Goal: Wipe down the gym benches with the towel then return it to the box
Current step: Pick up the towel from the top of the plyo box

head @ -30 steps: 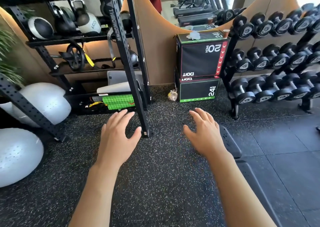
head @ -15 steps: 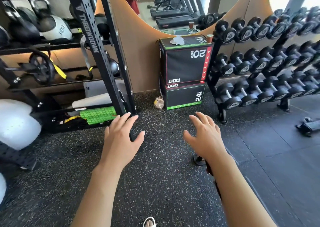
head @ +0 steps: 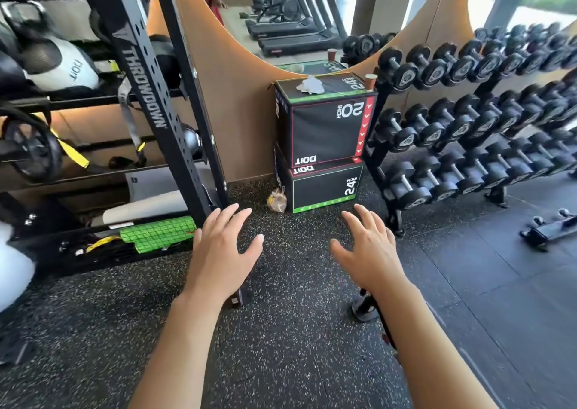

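Note:
A crumpled white towel (head: 309, 85) lies on top of the upper black plyo box (head: 324, 127), which is stacked on a second black box (head: 324, 188) against the wall. My left hand (head: 223, 252) and my right hand (head: 368, 249) are stretched out in front of me, palms down, fingers straight and spread, holding nothing. Both hover over the speckled floor, well short of the boxes. A bench foot with a wheel (head: 363, 307) shows just under my right forearm; the rest of the bench is hidden.
A black storage rack (head: 146, 74) with kettlebells, balls and a green roller (head: 159, 233) stands at left. A dumbbell rack (head: 468, 134) fills the right. A paper cup (head: 371, 81) sits on the box corner, a small bag (head: 277, 201) on the floor beside the lower box.
The view has moved forward and turned right toward the stacked boxes, which now look nearer. Both hands stay out in front, empty, in the same spread pose.

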Available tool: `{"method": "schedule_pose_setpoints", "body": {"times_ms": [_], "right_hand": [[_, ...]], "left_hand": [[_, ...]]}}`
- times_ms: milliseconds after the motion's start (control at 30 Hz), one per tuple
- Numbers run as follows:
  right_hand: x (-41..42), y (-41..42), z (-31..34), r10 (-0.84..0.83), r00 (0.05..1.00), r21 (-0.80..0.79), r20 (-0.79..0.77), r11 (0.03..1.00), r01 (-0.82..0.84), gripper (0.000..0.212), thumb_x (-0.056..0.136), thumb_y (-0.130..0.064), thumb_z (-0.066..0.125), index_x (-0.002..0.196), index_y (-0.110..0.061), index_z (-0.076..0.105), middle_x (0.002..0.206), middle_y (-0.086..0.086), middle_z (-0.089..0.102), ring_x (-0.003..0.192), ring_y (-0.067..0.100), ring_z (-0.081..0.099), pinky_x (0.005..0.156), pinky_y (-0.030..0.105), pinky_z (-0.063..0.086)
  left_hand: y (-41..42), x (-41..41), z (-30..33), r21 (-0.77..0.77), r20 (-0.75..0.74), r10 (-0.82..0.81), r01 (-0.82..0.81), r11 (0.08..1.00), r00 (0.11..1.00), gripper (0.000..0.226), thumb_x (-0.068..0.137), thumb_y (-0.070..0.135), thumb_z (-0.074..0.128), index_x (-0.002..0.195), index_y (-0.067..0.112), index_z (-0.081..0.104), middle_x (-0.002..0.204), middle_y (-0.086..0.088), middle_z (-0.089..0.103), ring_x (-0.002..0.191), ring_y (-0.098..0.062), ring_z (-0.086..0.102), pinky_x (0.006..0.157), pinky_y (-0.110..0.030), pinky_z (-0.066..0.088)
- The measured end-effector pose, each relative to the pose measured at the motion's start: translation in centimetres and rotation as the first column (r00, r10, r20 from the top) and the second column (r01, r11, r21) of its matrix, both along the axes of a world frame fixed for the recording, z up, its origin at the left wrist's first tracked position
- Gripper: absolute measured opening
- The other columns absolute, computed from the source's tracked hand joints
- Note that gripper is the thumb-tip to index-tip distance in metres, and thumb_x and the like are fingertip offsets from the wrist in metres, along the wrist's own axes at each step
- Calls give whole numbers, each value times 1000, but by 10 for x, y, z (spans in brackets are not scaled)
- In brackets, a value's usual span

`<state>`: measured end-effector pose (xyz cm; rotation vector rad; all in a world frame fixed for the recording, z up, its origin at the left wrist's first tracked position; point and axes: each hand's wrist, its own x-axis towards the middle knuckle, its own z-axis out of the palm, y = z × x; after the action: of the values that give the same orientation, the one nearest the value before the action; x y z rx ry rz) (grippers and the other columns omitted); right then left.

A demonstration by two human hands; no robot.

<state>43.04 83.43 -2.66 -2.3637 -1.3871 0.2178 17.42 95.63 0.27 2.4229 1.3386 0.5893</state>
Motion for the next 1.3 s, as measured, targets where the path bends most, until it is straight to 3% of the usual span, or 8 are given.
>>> {"method": "schedule_pose_setpoints", "body": {"times_ms": [300,533,900,1300], "right_hand": [[61,76,-14,8,1000,-9,-4,1000,-8,73,96,-60,49,161,-31,30,172,-3,17,160,24,11,128,57,18],[158,138,-13,12,1000,-9,-25,1000,-12,72,96,-59,52,159,-29,34,172,-2,19,159,23,13,127,57,21],[289,208,-10,25,999,3,-34,1000,-25,72,97,-58,53,159,-29,34,172,-3,19,158,22,13,126,54,23],[342,299,-35,14,995,-27,-99,999,-17,72,97,-58,52,160,-30,32,172,-5,17,159,22,13,125,53,25]], "left_hand": [[77,57,-8,-7,52,-4,4,1000,999,61,101,56,50,157,33,41,166,11,34,157,-14,21,126,-56,25],[132,146,-9,-24,57,33,-31,999,998,63,100,59,49,157,36,39,167,13,31,158,-14,17,128,-56,20],[202,267,-9,-29,54,81,-80,996,995,61,98,55,54,155,34,45,164,9,38,156,-17,24,125,-57,27],[297,329,-24,-20,15,45,-44,999,999,62,98,53,56,155,35,43,165,11,36,156,-15,22,126,-53,25]]}}
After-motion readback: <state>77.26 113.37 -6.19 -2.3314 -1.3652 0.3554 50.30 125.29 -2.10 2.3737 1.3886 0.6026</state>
